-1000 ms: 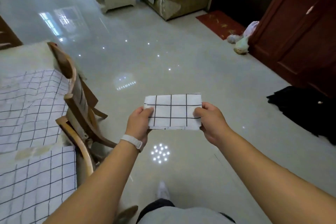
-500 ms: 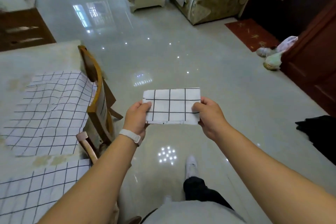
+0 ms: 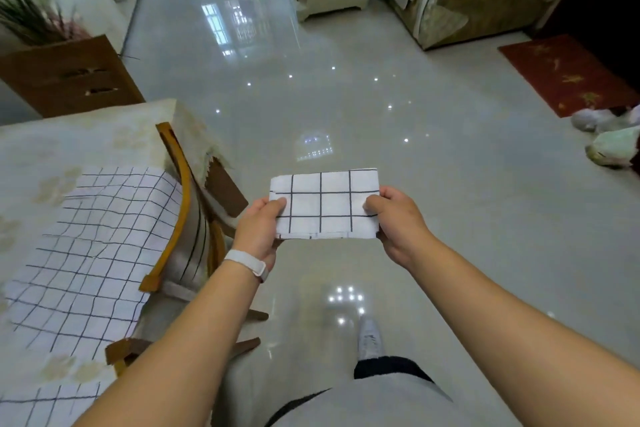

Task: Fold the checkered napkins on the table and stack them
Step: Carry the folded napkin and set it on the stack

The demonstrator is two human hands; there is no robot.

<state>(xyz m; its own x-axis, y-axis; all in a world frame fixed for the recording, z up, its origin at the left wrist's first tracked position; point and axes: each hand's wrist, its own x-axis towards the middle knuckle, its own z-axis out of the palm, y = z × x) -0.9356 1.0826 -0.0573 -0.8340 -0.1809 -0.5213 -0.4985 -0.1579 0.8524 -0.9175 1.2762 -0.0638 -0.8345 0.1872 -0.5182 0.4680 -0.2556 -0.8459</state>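
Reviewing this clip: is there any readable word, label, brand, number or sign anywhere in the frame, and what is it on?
None can be read.
Folded napkin, held between the left hand and right hand: only grid lines, no text.
Open napkin on the table: grid lines only.
White wristband: no marking visible.
Red mat: gold motifs, too blurred to tell whether they are writing.

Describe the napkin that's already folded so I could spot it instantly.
Start at the table on the left, then look right, past the wooden chair. Both hands hold the folded napkin over the floor. Unlike the spread napkins, it is a small compact rectangle.
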